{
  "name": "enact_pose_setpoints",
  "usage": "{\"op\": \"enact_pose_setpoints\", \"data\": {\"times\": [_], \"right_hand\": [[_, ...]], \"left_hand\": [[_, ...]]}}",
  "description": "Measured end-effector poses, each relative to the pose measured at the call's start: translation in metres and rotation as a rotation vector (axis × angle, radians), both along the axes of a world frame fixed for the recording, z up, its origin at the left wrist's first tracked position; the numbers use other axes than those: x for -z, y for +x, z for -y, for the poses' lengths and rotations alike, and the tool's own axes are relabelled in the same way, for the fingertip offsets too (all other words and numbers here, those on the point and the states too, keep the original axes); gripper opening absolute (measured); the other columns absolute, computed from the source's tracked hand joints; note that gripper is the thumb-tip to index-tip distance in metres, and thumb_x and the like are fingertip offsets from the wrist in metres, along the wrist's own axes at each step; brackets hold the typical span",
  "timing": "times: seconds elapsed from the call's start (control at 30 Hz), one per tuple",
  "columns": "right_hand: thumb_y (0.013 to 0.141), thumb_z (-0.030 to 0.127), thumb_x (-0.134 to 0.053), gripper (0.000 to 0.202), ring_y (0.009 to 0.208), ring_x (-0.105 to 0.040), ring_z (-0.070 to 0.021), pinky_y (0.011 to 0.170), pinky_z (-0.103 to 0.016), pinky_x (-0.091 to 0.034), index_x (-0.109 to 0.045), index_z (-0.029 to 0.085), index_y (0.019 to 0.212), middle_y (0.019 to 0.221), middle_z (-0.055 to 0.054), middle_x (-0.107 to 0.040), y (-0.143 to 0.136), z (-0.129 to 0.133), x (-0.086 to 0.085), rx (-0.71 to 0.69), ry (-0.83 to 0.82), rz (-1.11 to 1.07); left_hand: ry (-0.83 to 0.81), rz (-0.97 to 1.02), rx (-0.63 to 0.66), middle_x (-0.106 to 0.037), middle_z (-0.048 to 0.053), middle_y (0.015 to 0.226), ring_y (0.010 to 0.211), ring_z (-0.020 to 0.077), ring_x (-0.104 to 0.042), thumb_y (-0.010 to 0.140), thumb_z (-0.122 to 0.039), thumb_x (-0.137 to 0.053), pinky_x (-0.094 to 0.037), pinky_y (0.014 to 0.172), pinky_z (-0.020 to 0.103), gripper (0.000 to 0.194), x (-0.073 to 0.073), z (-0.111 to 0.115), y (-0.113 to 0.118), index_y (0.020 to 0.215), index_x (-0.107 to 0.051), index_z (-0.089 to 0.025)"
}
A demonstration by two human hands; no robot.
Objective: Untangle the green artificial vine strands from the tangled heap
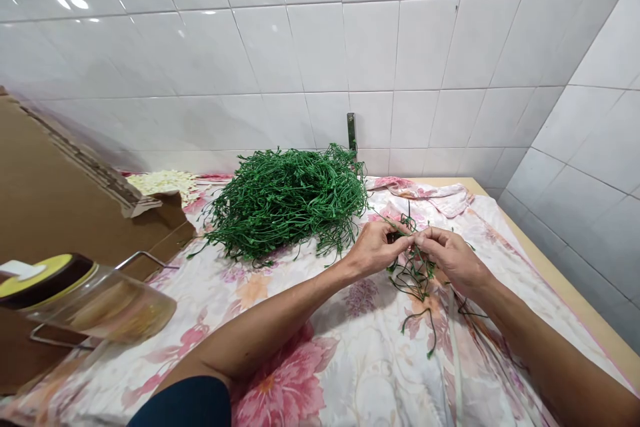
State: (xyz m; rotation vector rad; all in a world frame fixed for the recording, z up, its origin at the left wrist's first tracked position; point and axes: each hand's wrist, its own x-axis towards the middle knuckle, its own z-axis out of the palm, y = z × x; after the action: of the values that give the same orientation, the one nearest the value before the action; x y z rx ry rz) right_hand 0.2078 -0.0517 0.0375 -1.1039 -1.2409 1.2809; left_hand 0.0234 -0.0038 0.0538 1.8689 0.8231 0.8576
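Both of my hands meet right of centre, fingertips almost touching. My left hand [377,245] is pinched closed on a thin green stem, which looks artificial. Close against it, my right hand [453,257] pinches at the same spot; the fingers hide exactly what each one grips. Below them a small loose tangle of green stems [417,277] lies on the floral cloth, with single stems [431,333] trailing toward me. To the left of my hands rests a large heap of similar green stems [287,203] with small knobby tips.
A floral cloth [370,360] covers the table, whose bare wooden edge [560,280] shows at right. Cardboard [65,200] and a clear jar with a yellow lid [110,310] stand at left. Behind are pale yellowish pieces [167,181], a dark upright strip [352,132] and a tiled wall [310,47].
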Motion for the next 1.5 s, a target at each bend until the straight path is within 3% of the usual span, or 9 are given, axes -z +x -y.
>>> {"op": "enact_pose_setpoints", "data": {"times": [0.13,0.27,0.43,0.57,0.73,0.9,1.07,1.3,1.5], "right_hand": [[0.079,0.055,-0.077,0.038,0.069,-0.053,-0.0145,0.066,-0.028,-0.044,-0.065,0.019,0.078,0.075,-0.001,-0.063,0.005,0.0,0.002,0.046,0.122,0.135],[0.084,0.052,-0.074,0.035,0.068,-0.055,-0.0151,0.065,-0.029,-0.044,-0.064,0.019,0.081,0.076,-0.002,-0.062,0.009,-0.001,0.003,-0.013,0.118,0.188],[0.09,0.041,-0.067,0.023,0.072,-0.055,-0.0157,0.067,-0.029,-0.044,-0.062,0.019,0.082,0.081,-0.002,-0.062,0.008,-0.001,0.006,0.015,0.198,0.302],[0.089,0.025,-0.06,0.008,0.082,-0.058,-0.0184,0.076,-0.031,-0.047,-0.057,0.021,0.083,0.089,-0.004,-0.062,0.0,0.007,0.0,0.114,0.43,0.514],[0.089,0.018,-0.058,0.009,0.098,-0.061,-0.0242,0.089,-0.039,-0.05,-0.055,0.023,0.082,0.098,-0.009,-0.062,-0.006,0.019,-0.019,0.15,0.753,0.645],[0.093,0.029,-0.063,0.01,0.104,-0.066,-0.0258,0.095,-0.044,-0.054,-0.059,0.023,0.086,0.11,-0.011,-0.068,0.013,0.014,-0.025,0.352,0.614,0.503],[0.089,0.037,-0.072,0.02,0.07,-0.068,-0.0176,0.07,-0.034,-0.058,-0.061,0.02,0.088,0.083,-0.006,-0.07,0.036,0.012,-0.036,0.486,0.522,0.311],[0.089,0.042,-0.072,0.022,0.072,-0.069,-0.0193,0.071,-0.034,-0.056,-0.071,0.02,0.086,0.08,-0.005,-0.073,0.051,0.01,-0.04,0.366,0.379,0.572],[0.092,0.04,-0.067,0.02,0.085,-0.071,-0.0232,0.078,-0.037,-0.056,-0.075,0.021,0.093,0.093,-0.006,-0.077,0.053,0.007,-0.035,0.479,0.502,0.741]], "left_hand": [[0.014,-0.018,-0.027,-0.064,0.002,0.066,0.056,0.0085,-0.048,0.086,-0.039,-0.068,-0.036,0.053,0.02,0.031,0.002,-0.001,0.001,0.086,-0.078,-0.009],[0.032,-0.029,-0.011,-0.065,0.003,0.069,0.058,0.0092,-0.05,0.086,-0.04,-0.068,-0.035,0.053,0.021,0.032,0.004,-0.003,0.0,0.086,-0.079,-0.009],[0.001,-0.025,-0.051,-0.063,0.001,0.064,0.056,0.0093,-0.048,0.083,-0.039,-0.071,-0.033,0.052,0.021,0.03,0.007,-0.003,0.001,0.086,-0.078,-0.009],[-0.011,0.017,-0.091,-0.07,0.003,0.072,0.064,0.012,-0.056,0.079,-0.035,-0.073,-0.04,0.059,0.022,0.025,0.01,-0.007,0.002,0.083,-0.078,-0.011],[-0.018,-0.06,-0.228,-0.07,0.004,0.07,0.061,0.0129,-0.057,0.079,-0.035,-0.071,-0.039,0.057,0.023,0.024,0.011,-0.022,-0.004,0.08,-0.078,-0.012],[-0.06,-0.002,-0.167,-0.07,0.004,0.071,0.06,0.0119,-0.055,0.08,-0.044,-0.071,-0.038,0.057,0.023,0.033,0.011,-0.027,-0.006,0.081,-0.077,-0.012],[-0.093,0.083,-0.188,-0.064,0.002,0.068,0.057,0.0096,-0.049,0.078,-0.044,-0.073,-0.034,0.054,0.023,0.032,0.004,-0.022,-0.007,0.078,-0.074,-0.012],[-0.331,0.205,-0.212,-0.046,-0.005,0.054,0.046,0.0044,-0.03,0.064,-0.054,-0.085,-0.02,0.045,0.023,0.049,-0.012,-0.019,-0.008,0.082,-0.073,-0.01],[-0.394,0.242,-0.194,-0.04,-0.008,0.052,0.043,0.003,-0.025,0.061,-0.056,-0.087,-0.017,0.044,0.023,0.053,-0.01,-0.02,-0.008,0.083,-0.073,-0.011]]}}
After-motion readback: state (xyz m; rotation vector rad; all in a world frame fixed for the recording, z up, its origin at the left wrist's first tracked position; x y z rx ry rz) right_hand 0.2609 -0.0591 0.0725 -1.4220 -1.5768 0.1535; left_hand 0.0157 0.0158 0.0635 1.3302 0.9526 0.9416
